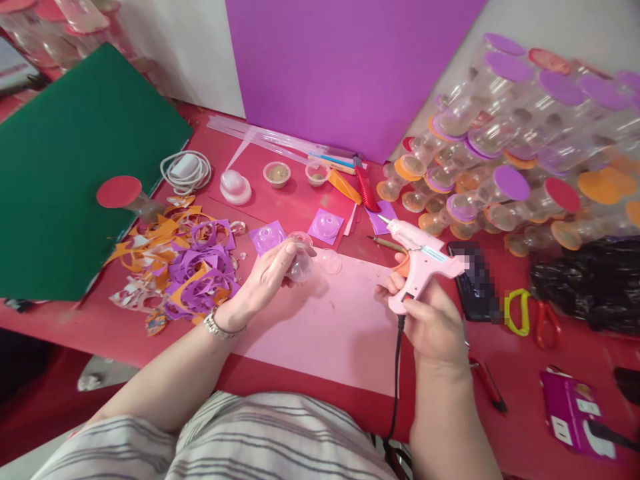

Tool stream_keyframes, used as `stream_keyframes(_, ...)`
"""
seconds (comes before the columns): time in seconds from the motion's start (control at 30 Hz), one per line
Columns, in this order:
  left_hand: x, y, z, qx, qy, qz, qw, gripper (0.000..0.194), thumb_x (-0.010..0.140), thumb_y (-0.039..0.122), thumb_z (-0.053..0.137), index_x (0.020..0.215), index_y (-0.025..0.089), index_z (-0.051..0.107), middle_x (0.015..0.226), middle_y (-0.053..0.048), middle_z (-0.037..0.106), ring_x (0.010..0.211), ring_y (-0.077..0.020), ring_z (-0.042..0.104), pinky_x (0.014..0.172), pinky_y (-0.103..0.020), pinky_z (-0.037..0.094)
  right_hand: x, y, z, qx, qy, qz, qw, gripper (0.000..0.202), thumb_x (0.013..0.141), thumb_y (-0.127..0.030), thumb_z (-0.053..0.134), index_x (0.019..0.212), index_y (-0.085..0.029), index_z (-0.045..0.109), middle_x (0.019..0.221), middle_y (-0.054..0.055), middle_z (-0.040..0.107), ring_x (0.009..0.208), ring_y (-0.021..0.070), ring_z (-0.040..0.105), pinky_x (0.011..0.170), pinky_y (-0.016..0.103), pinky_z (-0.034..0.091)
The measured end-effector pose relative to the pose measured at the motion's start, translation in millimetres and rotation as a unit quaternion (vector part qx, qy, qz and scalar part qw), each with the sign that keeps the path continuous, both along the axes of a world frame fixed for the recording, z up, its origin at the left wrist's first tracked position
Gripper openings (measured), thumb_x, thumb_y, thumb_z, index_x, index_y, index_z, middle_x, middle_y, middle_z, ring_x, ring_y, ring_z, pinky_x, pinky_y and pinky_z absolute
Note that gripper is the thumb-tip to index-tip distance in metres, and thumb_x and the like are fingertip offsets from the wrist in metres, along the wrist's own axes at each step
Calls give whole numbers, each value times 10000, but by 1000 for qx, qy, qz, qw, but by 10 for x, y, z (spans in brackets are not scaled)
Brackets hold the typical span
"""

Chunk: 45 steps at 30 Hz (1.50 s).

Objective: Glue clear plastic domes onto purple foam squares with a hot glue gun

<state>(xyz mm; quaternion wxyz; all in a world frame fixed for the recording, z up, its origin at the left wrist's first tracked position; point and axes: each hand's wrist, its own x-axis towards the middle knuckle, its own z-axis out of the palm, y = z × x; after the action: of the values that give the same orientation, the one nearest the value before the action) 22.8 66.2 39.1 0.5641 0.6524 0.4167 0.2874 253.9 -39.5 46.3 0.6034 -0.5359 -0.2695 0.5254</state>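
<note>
Red counter [195, 353], with a pink sheet [325, 327] lying flat near its front edge. Left of the sheet, a heap of purple and orange scraps [200, 267]; behind the heap, a coiled white cable [186, 172]. Toward the back, two small cups [277, 175] [317, 175] and clear sticks [270, 140]. Right of the sheet, a black phone [475, 283], red-handled scissors [548, 325] and a purple packet [575, 410].

The person wears a loose, pale top [280, 437] with thin dark stripes, its short sleeve [133, 433] striped to match. A silvery linked bracelet [220, 327] circles the left wrist, with a thin dark band [235, 331] beside the bracelet.
</note>
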Motion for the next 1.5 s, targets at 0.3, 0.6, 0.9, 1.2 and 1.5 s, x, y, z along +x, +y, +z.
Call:
stream_keyframes(0.3, 5, -11, 51, 23, 32, -16, 999, 597, 970, 634, 267, 1001, 177, 650, 835, -19, 641, 566, -99, 503, 541, -228, 432, 142, -11, -82, 24, -76, -5, 997, 542, 695, -321, 820, 1188, -298, 598, 896, -9, 576, 842, 161, 599, 901, 425, 579)
stream_keyframes(0.6, 21, -5, 37, 23, 50, -67, 996, 618, 961, 651, 260, 1017, 188, 666, 962, -55, 701, 697, -141, 564, 600, -239, 445, 115, 0, -63, 15, -63, -39, 997, 269, 710, -249, 684, 974, -248, 632, 803, -17, 585, 762, 147, 588, 804, 362, 574)
stream_keyframes(0.9, 42, -32, 49, 44, 41, -98, 993, 573, 977, 607, 284, 1001, 181, 666, 1020, -71, 687, 804, -169, 598, 710, -269, 482, 74, -11, -100, -7, -76, -26, 997, 191, 732, -246, 684, 913, -241, 623, 804, -30, 574, 739, 133, 581, 850, 412, 583)
stream_keyframes(1.2, 52, -25, 43, 34, 51, -118, 991, 568, 985, 589, 269, 1018, 174, 657, 1041, -73, 682, 845, -182, 606, 821, -303, 479, 31, -11, -24, -32, -45, -23, 998, 197, 729, -242, 698, 923, -223, 673, 760, -32, 557, 693, 127, 573, 922, 528, 578)
stream_keyframes(1.5, 43, -30, 57, 22, 52, -125, 991, 561, 977, 604, 279, 1054, 180, 640, 1075, -83, 693, 906, -203, 627, 852, -321, 490, 131, 37, -207, -18, -123, -120, 985, 210, 734, -337, 768, 860, -206, 661, 849, 13, 659, 824, 193, 696, 943, 534, 554)
